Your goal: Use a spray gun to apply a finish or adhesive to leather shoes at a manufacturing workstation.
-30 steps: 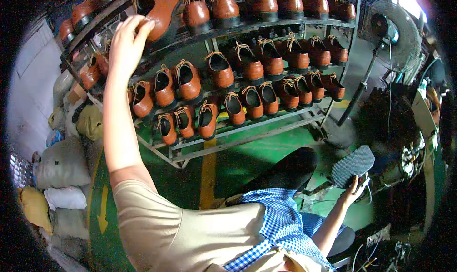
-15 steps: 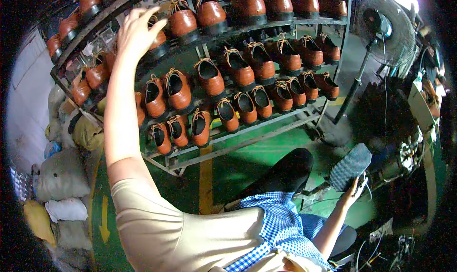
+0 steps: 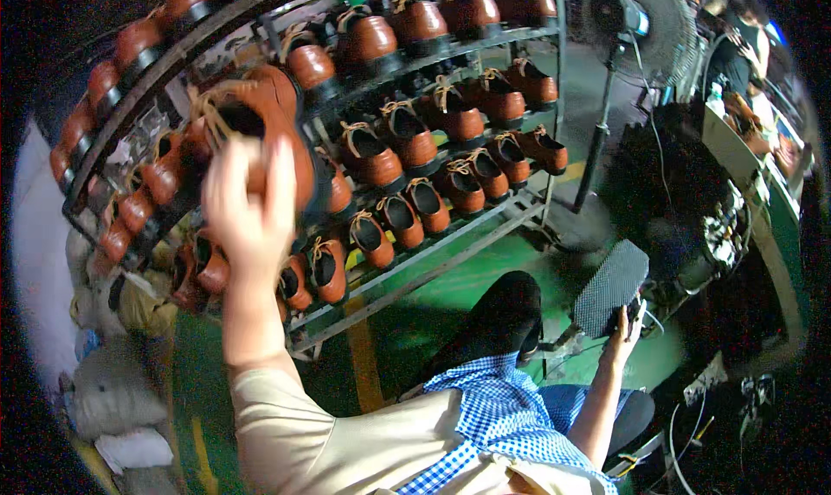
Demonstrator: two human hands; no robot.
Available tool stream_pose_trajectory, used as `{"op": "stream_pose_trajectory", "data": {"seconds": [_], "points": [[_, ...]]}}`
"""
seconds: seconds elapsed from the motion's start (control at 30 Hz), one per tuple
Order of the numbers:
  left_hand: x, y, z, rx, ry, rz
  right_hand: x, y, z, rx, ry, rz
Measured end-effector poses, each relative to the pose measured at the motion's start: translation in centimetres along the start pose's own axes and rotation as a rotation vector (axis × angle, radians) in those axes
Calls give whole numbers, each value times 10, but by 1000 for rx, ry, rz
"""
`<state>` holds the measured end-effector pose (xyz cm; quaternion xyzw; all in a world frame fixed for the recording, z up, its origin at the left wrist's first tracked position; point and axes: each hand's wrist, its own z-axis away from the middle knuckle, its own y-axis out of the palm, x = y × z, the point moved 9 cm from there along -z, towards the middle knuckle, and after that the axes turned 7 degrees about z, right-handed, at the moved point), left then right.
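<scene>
My left hand [image 3: 247,205], blurred by motion, grips a brown leather shoe [image 3: 281,118] with tan laces. That shoe is in front of the rack, away from the shelves, its dark sole edge toward the right. Off to the lower right, my right hand [image 3: 630,324] is closed on the near end of a dark shoe sole [image 3: 613,286] with a textured face. Whether an upper is attached underneath is hidden. More brown laced shoes [image 3: 370,153] stand in rows on the metal rack [image 3: 415,235] ahead of me.
A pedestal fan [image 3: 619,28] stands right of the rack. Stuffed sacks [image 3: 117,391] lie at the left. Machinery [image 3: 723,235] and loose cables [image 3: 675,452] are on my right. Another person [image 3: 740,45] is at the far right. The floor [image 3: 415,287] is green with yellow lines.
My left hand has come down and nearer from the upper shelf, now with a brown shoe in it. The view has shifted; my right hand still holds the sole.
</scene>
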<state>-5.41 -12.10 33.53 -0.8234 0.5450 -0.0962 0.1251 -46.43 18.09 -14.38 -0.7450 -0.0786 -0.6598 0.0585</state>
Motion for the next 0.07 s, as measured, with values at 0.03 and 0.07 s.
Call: {"op": "stream_pose_trajectory", "data": {"seconds": [0.03,0.07], "points": [[-33,-6,15,5,98,3,-6,-3,-1,5,-25,38],[-39,-4,12,10,107,11,-3,2,-1,25,-68,86]]}}
